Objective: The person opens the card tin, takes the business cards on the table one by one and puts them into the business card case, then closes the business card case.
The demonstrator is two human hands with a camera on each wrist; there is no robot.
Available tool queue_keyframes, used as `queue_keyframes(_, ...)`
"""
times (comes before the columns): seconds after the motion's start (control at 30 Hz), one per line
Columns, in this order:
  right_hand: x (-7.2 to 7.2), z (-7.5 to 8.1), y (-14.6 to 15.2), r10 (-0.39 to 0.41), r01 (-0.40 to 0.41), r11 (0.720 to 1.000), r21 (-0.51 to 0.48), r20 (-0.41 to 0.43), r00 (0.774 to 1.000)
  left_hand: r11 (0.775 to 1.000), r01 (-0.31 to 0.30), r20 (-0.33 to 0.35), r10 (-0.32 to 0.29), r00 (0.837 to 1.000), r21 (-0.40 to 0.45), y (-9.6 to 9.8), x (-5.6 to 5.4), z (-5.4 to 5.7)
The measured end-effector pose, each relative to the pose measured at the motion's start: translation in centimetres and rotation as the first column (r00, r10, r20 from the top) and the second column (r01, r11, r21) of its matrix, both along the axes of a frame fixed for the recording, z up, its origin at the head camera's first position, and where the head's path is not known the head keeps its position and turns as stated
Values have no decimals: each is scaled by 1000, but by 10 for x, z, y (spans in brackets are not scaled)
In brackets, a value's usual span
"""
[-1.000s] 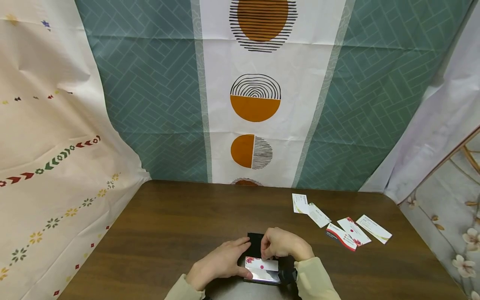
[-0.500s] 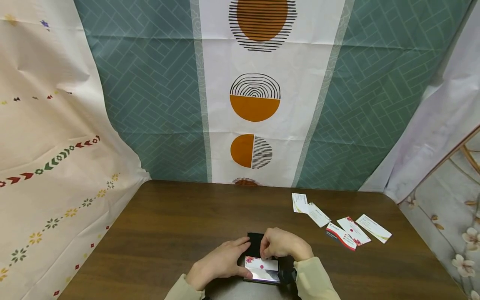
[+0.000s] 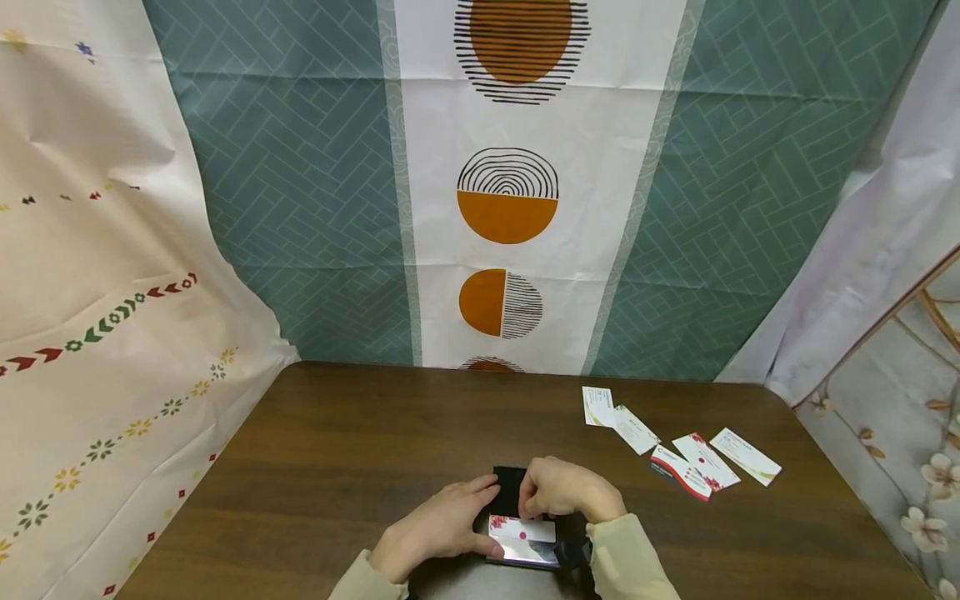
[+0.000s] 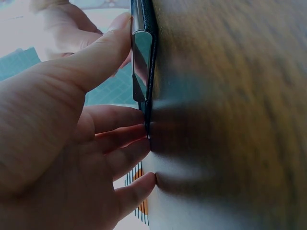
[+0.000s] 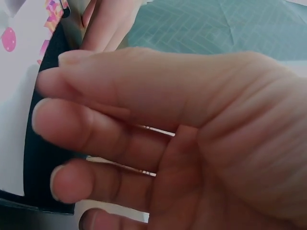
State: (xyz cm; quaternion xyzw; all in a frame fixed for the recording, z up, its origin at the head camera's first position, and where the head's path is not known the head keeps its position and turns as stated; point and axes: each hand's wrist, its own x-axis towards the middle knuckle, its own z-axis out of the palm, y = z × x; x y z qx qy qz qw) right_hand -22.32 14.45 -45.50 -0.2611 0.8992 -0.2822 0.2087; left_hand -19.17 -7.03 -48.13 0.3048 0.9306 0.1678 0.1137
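Resting spread on the unfolded case (image 3: 508, 492), the left grip (image 3: 444, 521) flanks a card (image 3: 510, 527) whose handling looks unfinished (the right grip (image 3: 567, 487) curls at its far edge, pinching or not I cannot tell), while five loose cards (image 3: 746, 457) lie untouched right of that grip.

Legible text: none | loose business cards (image 3: 706, 462) on tabletop (image 3: 375, 437): print is too small to read | floral business card (image 3: 512, 527) at black card case (image 3: 507, 490): wording is unreadable
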Motion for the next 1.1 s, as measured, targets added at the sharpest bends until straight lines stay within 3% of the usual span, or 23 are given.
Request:
queue_keyframes(0.3,-12,2,26,-20,23,991,-129,25,999,1000,7,-6,-7,1000,-4,0,1,1)
queue_keyframes(0.43,-17,2,47,-89,88,985,-150,-1,996,1000,3,-1,-3,1000,-9,0,0,1)
queue_keyframes(0.53,-20,2,64,-167,156,978,-137,-70,984,1000,3,-8,-3,1000,-8,0,0,0)
queue_keyframes(0.67,-25,-1,86,-276,262,960,-100,-162,947,1000,2,-5,-2,1000,-6,1,2,-1)
queue_keyframes(0.8,-33,-4,104,-378,373,925,-68,-229,897,1000,-3,4,3,1000,-9,1,1,-1)
queue_keyframes(1.1,-47,-15,128,-529,547,837,-23,-294,796,1000,-8,1,8,1000,-17,0,1,1)
